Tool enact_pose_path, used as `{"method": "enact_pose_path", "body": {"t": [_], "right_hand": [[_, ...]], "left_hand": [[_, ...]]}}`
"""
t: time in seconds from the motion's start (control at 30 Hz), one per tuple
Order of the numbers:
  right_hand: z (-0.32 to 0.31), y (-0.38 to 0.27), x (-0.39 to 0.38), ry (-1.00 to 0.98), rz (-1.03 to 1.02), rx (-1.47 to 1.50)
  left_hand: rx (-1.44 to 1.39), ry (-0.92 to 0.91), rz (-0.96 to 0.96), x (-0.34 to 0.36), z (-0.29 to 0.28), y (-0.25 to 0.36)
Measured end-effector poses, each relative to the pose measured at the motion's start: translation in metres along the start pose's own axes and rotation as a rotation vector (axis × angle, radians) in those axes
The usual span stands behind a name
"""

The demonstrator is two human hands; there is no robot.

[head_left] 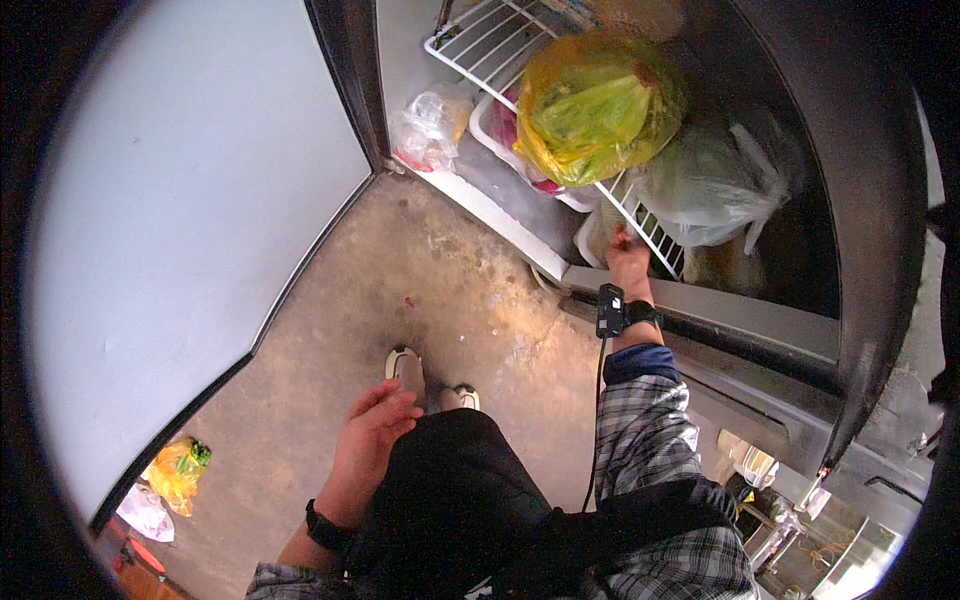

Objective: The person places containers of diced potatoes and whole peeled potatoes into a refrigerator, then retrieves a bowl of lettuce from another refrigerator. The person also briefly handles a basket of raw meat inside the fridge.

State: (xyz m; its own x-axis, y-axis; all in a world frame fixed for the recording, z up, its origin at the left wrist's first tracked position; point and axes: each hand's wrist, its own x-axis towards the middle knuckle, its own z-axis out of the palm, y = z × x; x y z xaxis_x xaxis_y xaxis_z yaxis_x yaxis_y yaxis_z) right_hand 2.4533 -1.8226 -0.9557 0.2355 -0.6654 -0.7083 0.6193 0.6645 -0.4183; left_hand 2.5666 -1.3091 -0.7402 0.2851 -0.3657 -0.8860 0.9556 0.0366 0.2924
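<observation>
My right hand [628,262] reaches into an open refrigerator, below the front edge of a white wire shelf [645,222]. Its fingers are curled beside a pale plastic container [594,238]; what they grip, if anything, is hidden. Above it on the shelf rest a yellow plastic bag with green leafy contents [600,110] and a whitish translucent bag [715,185]. My left hand [377,430] hangs in front of my leg with its fingers apart, holding nothing. On my right wrist a small black device with a cable [610,312] sits beside a dark band.
The refrigerator door [190,220] stands wide to the left. Lower in the compartment are a white tub [490,125] and a knotted clear bag [432,125]. Yellow and white bags [172,478] lie on the floor at lower left. Clutter [770,510] shows at lower right.
</observation>
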Motion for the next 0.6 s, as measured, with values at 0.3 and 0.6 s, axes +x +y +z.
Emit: {"method": "enact_pose_path", "body": {"t": [0.3,0.6], "right_hand": [[0.02,0.074,-0.099,0.135,-0.059,-0.073],[-0.008,0.106,-0.207,0.178,0.088,-0.357]], "left_hand": [[-0.016,0.018,-0.025,-0.026,0.002,-0.017],[0.009,0.042,0.027,-0.052,-0.003,-0.025]]}}
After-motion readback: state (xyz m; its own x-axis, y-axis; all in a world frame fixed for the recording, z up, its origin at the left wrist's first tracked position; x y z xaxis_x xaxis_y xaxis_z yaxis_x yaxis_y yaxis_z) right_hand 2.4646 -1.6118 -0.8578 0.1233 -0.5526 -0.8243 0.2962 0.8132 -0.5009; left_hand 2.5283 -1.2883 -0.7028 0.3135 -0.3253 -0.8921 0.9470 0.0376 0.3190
